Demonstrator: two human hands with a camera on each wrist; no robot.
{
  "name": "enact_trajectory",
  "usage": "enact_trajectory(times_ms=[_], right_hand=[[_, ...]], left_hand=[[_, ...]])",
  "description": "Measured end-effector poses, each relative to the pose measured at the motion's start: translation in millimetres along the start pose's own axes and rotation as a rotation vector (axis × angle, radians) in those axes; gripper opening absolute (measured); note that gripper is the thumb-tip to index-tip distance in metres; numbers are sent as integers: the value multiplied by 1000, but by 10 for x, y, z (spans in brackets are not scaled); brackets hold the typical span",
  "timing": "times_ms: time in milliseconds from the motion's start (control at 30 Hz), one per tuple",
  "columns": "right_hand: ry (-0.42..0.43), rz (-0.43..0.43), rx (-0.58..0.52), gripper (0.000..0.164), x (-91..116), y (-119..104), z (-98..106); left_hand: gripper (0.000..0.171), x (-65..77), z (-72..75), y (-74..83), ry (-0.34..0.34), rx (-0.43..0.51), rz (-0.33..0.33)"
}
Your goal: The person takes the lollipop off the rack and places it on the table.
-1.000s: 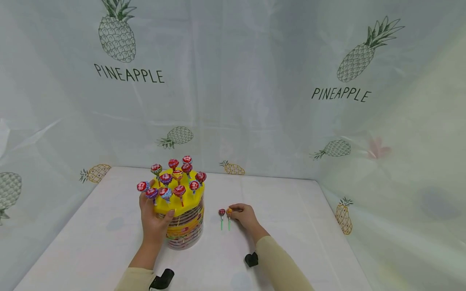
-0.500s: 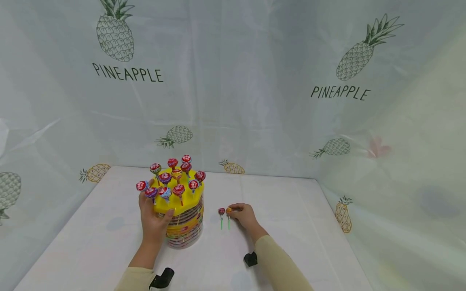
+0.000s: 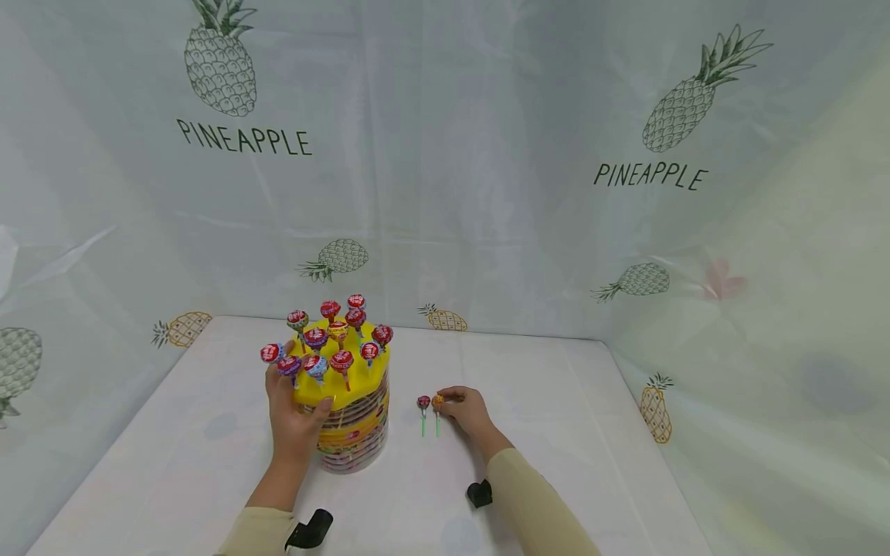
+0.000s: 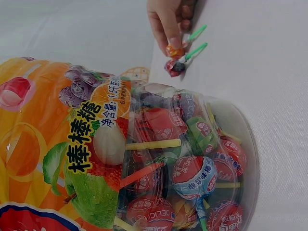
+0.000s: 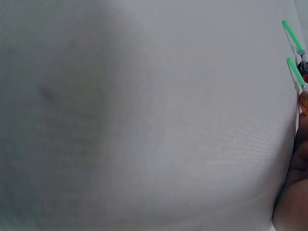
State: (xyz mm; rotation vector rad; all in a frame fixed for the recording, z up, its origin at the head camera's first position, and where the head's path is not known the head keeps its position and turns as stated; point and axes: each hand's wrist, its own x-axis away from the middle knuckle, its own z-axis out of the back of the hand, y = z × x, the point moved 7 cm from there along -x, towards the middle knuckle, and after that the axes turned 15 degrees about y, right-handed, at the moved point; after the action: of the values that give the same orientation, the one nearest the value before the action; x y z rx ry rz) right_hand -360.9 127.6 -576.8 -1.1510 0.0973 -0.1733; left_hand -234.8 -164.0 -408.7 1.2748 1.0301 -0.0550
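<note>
A clear plastic tub (image 3: pixel 353 444) full of lollipops stands on the white table, its yellow top (image 3: pixel 361 382) set with several wrapped lollipops on sticks. My left hand (image 3: pixel 295 428) grips the tub's upper left side, thumb in front. To the right of it, a dark red lollipop (image 3: pixel 423 402) and an orange lollipop (image 3: pixel 438 402) lie side by side, green sticks toward me. My right hand (image 3: pixel 471 413) pinches the orange one's head (image 4: pixel 175 51) between thumb and finger. In the right wrist view, only part of that hand (image 5: pixel 294 192) shows at the edge.
The white table (image 3: pixel 556 463) runs back to a pineapple-print curtain (image 3: pixel 480 193), which also hangs at both sides. Black wrist devices (image 3: pixel 310 530) sit at both wrists. Fruit pictures and lettering cover the tub's label (image 4: pixel 82 139).
The head view shifts very slightly. Both hands, the tub and the two loose lollipops keep their places.
</note>
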Motion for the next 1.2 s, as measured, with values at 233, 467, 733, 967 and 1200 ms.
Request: enact_trajectory(times_ms=[233,467,733,967,1200], right_hand=[[-3,-7,6,25,-3,8,4],[-1,2,7,26,-3,0,2],[12,-5,4,25,-6,5,10],[12,-13,-3,26,9,8,13],[26,-25,-12,27,17,14,20]], left_hand=[[78,13,4,-153,-2,-16,4],[77,11,2,-161,2,2,4],[77,12,9,-173,3,0,13],[78,13,9,-190,-1,7,5],[78,12,11,-179,-2,0,5]])
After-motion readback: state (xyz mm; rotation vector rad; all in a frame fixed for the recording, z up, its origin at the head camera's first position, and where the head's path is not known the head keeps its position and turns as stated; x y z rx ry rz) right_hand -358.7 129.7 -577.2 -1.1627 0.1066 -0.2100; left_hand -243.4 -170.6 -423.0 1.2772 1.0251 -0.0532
